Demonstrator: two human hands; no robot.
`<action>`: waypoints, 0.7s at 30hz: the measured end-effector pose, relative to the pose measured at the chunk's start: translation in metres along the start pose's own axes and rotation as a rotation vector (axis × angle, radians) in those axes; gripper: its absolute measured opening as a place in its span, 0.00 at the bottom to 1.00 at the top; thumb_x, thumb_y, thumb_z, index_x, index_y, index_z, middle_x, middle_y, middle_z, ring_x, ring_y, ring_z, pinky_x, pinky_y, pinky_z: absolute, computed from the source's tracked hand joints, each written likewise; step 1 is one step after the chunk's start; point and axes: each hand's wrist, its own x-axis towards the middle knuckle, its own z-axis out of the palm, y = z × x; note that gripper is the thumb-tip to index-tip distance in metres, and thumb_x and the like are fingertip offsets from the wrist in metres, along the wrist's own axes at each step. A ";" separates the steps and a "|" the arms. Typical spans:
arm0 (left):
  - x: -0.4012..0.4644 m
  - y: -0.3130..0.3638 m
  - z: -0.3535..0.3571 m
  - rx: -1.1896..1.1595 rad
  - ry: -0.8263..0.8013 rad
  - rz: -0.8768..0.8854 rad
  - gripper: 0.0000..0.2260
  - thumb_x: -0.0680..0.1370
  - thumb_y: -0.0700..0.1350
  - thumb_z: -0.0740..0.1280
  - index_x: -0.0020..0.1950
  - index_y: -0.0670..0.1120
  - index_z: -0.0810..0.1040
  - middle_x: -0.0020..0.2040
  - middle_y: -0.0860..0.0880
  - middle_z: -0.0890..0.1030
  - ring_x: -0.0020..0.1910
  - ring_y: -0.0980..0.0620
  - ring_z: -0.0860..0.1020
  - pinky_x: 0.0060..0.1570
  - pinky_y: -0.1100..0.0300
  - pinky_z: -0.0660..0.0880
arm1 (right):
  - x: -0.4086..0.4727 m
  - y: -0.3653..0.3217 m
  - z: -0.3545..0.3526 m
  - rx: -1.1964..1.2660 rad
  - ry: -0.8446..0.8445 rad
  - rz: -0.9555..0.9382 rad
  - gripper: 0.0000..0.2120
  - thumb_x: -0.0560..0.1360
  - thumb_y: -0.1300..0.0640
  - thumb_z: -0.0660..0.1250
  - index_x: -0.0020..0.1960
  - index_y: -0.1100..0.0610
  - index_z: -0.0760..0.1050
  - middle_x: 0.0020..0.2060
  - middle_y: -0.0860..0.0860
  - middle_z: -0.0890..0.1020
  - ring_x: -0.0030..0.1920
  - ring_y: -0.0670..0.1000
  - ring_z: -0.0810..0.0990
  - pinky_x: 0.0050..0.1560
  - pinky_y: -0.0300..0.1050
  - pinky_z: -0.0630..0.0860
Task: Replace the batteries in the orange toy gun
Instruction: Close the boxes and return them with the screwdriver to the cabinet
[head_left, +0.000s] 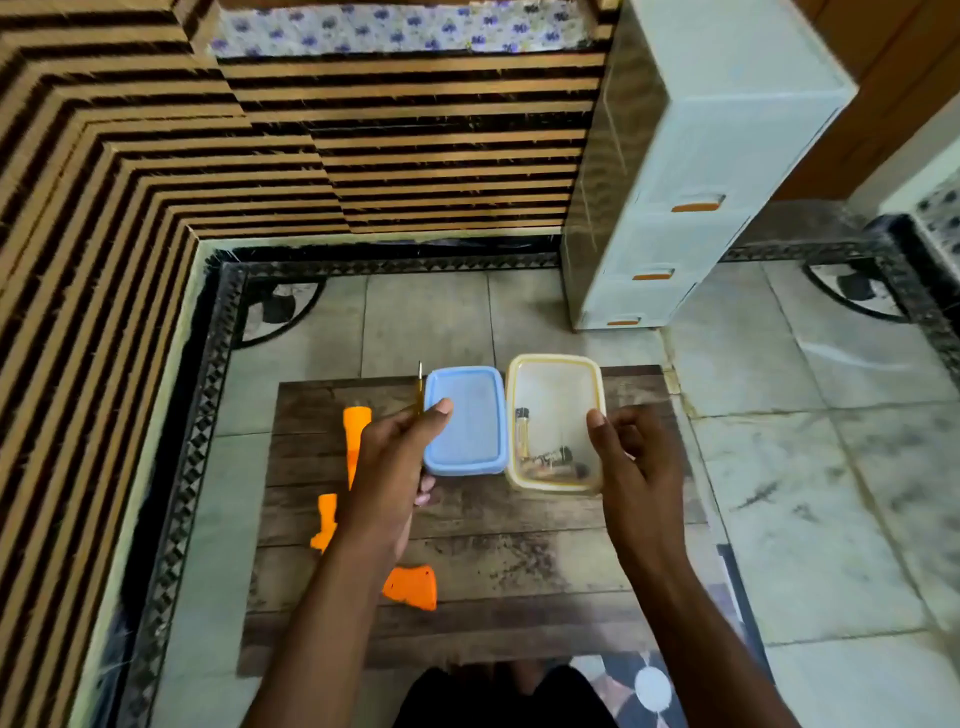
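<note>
step: fetching batts | L grip (395, 457) pinches screwdriver (420, 387) | R grip (631, 452) loose, empty, at clear tub (555, 364) | next: I pick batts (550, 460) just left of R grip

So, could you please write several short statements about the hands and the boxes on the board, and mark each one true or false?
1. The blue plastic lid lies left of the clear yellow-rimmed plastic box. True.
2. The left hand grips a thin yellow-handled screwdriver. True.
3. The clear box is empty. False: batteries lie inside it.
4. The right hand holds a battery. False: its fingers hold nothing.
5. The orange plastic toy gun sits inside the clear box. False: it lies on the dark wooden board, left of the lid.
</note>
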 end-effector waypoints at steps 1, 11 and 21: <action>-0.017 0.019 0.005 0.020 0.001 0.001 0.16 0.80 0.47 0.71 0.31 0.52 0.81 0.33 0.45 0.67 0.22 0.54 0.60 0.25 0.63 0.53 | -0.008 -0.025 -0.011 0.005 0.010 0.003 0.09 0.83 0.53 0.68 0.47 0.56 0.76 0.42 0.51 0.84 0.41 0.45 0.82 0.37 0.32 0.74; -0.104 0.106 0.077 0.174 -0.167 0.082 0.08 0.80 0.47 0.71 0.48 0.41 0.82 0.37 0.42 0.68 0.25 0.54 0.65 0.24 0.63 0.59 | -0.029 -0.135 -0.122 0.058 0.207 0.000 0.07 0.83 0.51 0.68 0.50 0.53 0.79 0.44 0.51 0.86 0.46 0.49 0.85 0.41 0.43 0.75; -0.148 0.115 0.265 0.242 -0.304 0.109 0.08 0.80 0.45 0.70 0.53 0.42 0.82 0.41 0.41 0.78 0.36 0.45 0.71 0.22 0.65 0.61 | 0.014 -0.139 -0.297 0.103 0.347 -0.045 0.08 0.83 0.53 0.69 0.48 0.57 0.80 0.38 0.51 0.84 0.35 0.40 0.82 0.30 0.31 0.72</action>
